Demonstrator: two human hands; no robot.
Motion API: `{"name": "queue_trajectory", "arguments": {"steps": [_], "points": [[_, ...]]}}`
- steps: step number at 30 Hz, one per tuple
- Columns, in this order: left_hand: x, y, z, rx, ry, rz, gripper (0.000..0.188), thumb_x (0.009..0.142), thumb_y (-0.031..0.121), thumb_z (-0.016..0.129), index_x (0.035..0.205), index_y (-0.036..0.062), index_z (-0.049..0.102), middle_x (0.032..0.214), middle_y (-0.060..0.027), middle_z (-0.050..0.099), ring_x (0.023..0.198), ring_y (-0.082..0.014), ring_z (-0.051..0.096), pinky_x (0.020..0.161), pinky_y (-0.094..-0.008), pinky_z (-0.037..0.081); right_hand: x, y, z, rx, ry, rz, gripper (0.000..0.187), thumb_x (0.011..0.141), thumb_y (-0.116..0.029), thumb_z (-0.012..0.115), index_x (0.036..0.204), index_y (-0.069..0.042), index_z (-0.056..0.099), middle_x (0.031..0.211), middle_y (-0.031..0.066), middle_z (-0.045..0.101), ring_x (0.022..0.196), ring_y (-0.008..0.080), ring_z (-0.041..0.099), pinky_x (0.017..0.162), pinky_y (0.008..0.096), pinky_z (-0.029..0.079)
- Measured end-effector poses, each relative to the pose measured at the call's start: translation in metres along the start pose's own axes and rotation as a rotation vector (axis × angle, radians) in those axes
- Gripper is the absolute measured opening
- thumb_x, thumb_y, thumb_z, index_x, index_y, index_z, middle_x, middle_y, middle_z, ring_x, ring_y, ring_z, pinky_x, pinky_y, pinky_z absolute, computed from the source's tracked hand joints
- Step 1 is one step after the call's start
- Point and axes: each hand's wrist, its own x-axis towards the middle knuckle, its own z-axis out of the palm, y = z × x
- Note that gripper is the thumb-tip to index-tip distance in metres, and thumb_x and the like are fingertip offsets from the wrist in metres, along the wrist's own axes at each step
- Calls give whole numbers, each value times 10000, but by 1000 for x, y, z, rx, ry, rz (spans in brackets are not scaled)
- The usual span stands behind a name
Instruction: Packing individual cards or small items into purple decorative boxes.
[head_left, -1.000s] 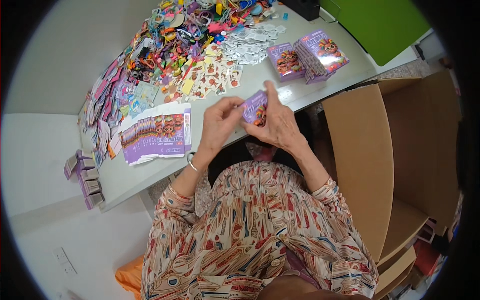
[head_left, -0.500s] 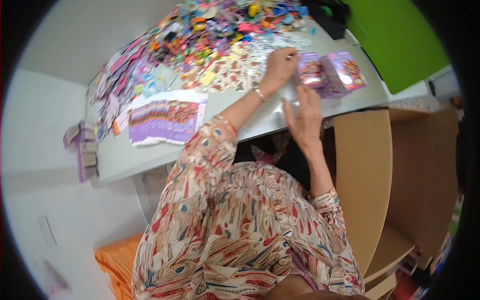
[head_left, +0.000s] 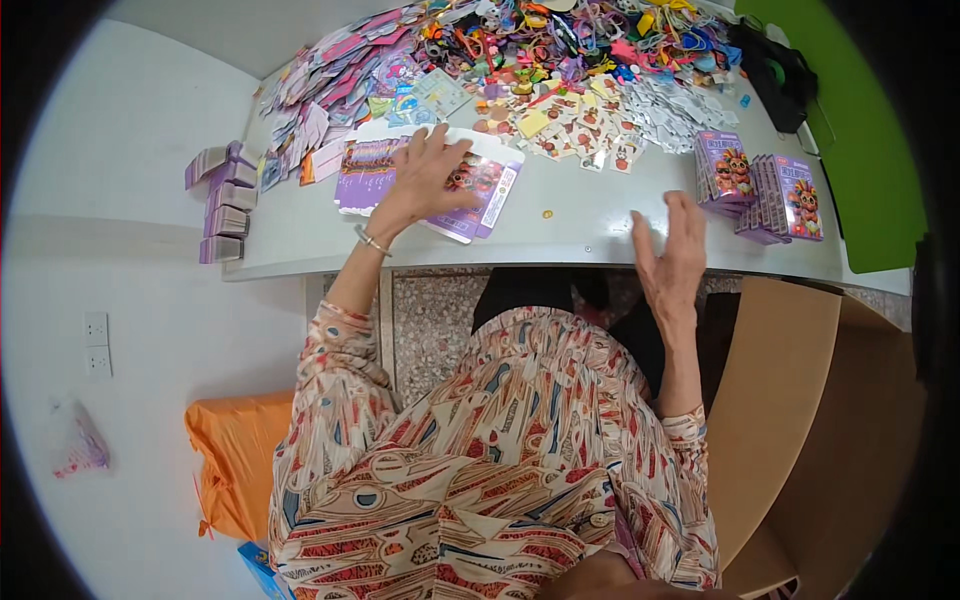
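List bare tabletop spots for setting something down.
Biggest: tabletop between the fanned purple cartons and stacked purple boxes, bare around a tiny gold piece; the right hand is over its right end. Narrower: front-left strip below the cartons. Crowded: back, with trinkets, printed cards, silvery packets.

Pale table (head_left: 590, 225), fanned purple cartons (head_left: 363, 182), colourful trinket heap (head_left: 545, 42), small cards (head_left: 577, 128), purple boxes (head_left: 728, 165)

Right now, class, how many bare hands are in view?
2: the left hand over the fanned flat purple cartons, the right hand left of the stacked purple boxes.
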Motion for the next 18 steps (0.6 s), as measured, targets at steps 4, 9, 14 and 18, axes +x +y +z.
{"name": "queue_trajectory", "arguments": {"steps": [4,9,14,18], "points": [[-11,-18,18,90,-40,110,1051,567,729,708,1426,204,406,1472,-257,270,1341,-501,240,1017,-623,253,-3,-19,22,60,-92,-50,400,799,-114,706,1125,43,535,1124,215,554,1016,375,555,850,415,479],[22,-19,17,102,-14,199,1023,516,640,787,1386,218,449,1504,-235,215,1364,-501,193,1041,-660,207,-13,-25,31,75,-211,-46,409,803,-144,701,1129,39,536,1143,210,546,1036,366,547,851,416,482],[36,-27,26,108,-89,345,886,572,620,768,1289,163,520,1468,-174,305,1371,-435,236,1052,-581,246,-18,-23,34,81,-223,-45,416,792,-141,704,1124,47,540,1143,206,549,1026,363,549,843,410,485],[35,-24,28,57,-81,351,756,619,551,774,1207,134,545,1425,-144,361,1358,-383,279,1044,-546,274,-18,-29,38,135,-204,-26,415,789,-144,707,1113,59,545,1130,207,557,1022,363,549,841,409,484]]}}
